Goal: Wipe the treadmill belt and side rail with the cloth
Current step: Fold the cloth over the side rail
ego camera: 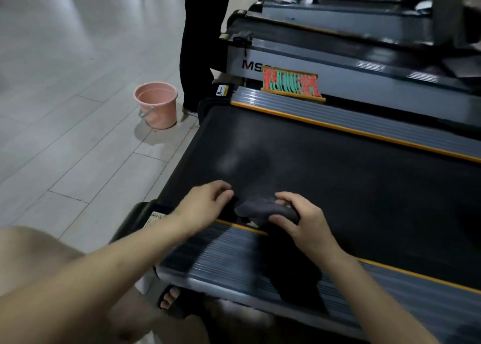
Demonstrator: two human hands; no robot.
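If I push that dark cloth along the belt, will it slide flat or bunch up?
Probably bunches: the cloth already lies crumpled and folded under the right hand, so it looks limp. It seems light, since fingers alone hold it. The belt looks matte, so it may drag rather than glide; pressing flat should help.

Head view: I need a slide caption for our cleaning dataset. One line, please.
Right hand grips a dark cloth on the treadmill belt beside the near side rail; left hand alongside.
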